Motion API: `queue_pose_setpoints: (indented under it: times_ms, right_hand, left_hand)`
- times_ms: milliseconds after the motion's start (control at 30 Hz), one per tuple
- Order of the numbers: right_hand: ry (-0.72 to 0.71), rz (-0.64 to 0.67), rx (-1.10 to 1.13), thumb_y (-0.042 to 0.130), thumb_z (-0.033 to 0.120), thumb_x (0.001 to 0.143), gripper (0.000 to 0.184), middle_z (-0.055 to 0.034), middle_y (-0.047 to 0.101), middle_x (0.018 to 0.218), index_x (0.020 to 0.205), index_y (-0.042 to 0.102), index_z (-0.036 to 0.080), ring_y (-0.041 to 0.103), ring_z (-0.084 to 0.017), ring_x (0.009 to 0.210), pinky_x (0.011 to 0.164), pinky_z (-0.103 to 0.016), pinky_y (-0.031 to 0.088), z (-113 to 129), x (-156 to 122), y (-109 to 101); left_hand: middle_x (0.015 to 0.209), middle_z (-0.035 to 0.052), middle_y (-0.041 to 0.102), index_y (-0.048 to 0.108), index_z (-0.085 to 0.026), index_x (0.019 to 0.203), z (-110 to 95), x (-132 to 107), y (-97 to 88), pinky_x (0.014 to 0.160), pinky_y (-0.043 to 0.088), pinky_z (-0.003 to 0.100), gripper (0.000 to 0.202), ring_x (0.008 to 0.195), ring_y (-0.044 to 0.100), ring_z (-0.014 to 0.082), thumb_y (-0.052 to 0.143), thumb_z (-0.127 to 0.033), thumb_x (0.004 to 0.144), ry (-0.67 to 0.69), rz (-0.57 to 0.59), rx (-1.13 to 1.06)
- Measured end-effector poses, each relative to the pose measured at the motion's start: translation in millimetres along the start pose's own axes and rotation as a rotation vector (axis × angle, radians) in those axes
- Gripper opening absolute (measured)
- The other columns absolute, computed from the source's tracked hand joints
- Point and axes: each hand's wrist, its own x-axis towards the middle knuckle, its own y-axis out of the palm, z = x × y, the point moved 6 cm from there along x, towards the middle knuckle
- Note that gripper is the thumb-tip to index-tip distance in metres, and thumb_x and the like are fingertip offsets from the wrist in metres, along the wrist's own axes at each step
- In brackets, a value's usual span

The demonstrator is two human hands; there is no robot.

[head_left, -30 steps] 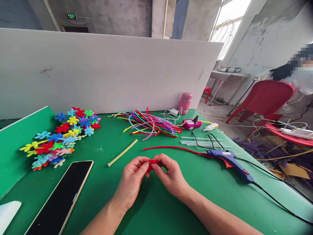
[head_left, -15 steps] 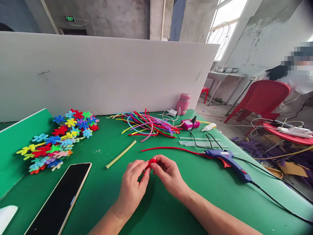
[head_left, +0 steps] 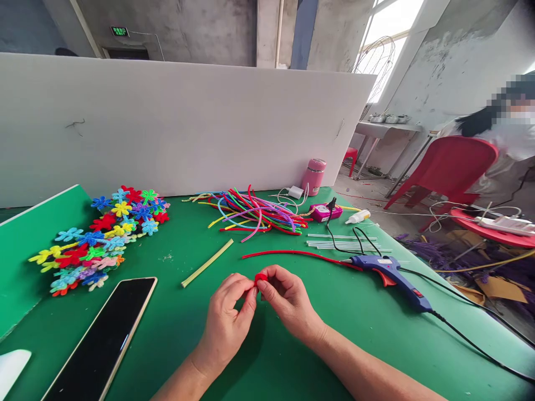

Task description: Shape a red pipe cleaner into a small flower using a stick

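Between my fingertips, above the green table, is a small curled piece of red pipe cleaner (head_left: 261, 277). My left hand (head_left: 231, 312) pinches it from the left, and my right hand (head_left: 291, 301) pinches its right side, thumb in front. Fingers cover much of the piece. Just beyond my hands lies a long red pipe cleaner (head_left: 288, 253), its right end by the nozzle of a blue glue gun (head_left: 390, 274). A pale yellow stick-like strip (head_left: 208, 263) rests to the left of it.
Colourful pipe-cleaner flowers (head_left: 104, 239) are heaped at the left, near a phone (head_left: 104, 340). Farther back lie a pile of pipe cleaners (head_left: 259, 211), clear glue sticks (head_left: 346, 244), a pink bottle (head_left: 314, 177) and a white board (head_left: 188, 128). A person sits on a red chair (head_left: 451, 167).
The red piece has turned slightly between my fingertips, and its curl looks less open now. Both hands stay in nearly the same place.
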Motion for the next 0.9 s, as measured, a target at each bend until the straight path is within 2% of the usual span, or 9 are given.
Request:
queue_pose_setpoints:
  times_ms: [200,367,467,700,900]
  right_hand:
    - [0.083,0.001,0.137,0.057,0.037,0.075,0.021,-0.0002,0.054,0.068,0.074,0.054,0.017,0.049,-0.01,0.061,0.056,-0.022,0.042,-4,3,2]
    - [0.194,-0.013,0.269,0.062,0.041,0.07,0.026,0.0004,0.055,0.065,0.072,0.054,0.016,0.047,-0.009,0.057,0.055,-0.022,0.041,-7,6,3]
    - [0.227,-0.01,0.319,0.065,0.039,0.068,0.026,0.0019,0.053,0.062,0.071,0.055,0.015,0.045,-0.007,0.054,0.054,-0.021,0.039,-7,5,4]
    - [0.287,0.009,0.406,0.067,0.037,0.067,0.025,0.0041,0.05,0.059,0.069,0.056,0.015,0.043,-0.006,0.052,0.053,-0.02,0.036,-10,3,7]
    - [0.282,0.016,0.417,0.067,0.035,0.067,0.024,0.0043,0.05,0.059,0.069,0.055,0.015,0.043,-0.005,0.052,0.053,-0.02,0.035,-10,4,8]
  left_hand:
    - [0.064,0.0004,0.056,0.056,-0.019,0.069,10,-2,3.2,0.055,0.047,0.022,0.014,0.058,0.054,0.0112,0.047,-0.02,0.079,-0.109,0.025,-0.023]
    - [0.076,0.0019,0.059,0.058,-0.019,0.084,13,-4,-0.2,0.058,0.049,0.024,0.01,0.061,0.055,0.0115,0.054,-0.02,0.076,-0.095,-0.086,0.003]
    - [0.077,0.0017,0.058,0.059,-0.02,0.08,11,-4,-1.0,0.058,0.049,0.024,0.008,0.063,0.055,0.0114,0.053,-0.018,0.076,-0.066,-0.101,-0.002]
    - [0.071,0.0009,0.057,0.058,-0.019,0.073,14,-5,-3.9,0.056,0.049,0.023,0.005,0.062,0.055,0.0118,0.054,-0.02,0.076,-0.116,-0.125,-0.012]
    - [0.069,0.0001,0.055,0.055,-0.019,0.069,14,-4,-1.0,0.057,0.047,0.022,0.01,0.062,0.054,0.0116,0.05,-0.019,0.077,-0.142,-0.062,-0.045]
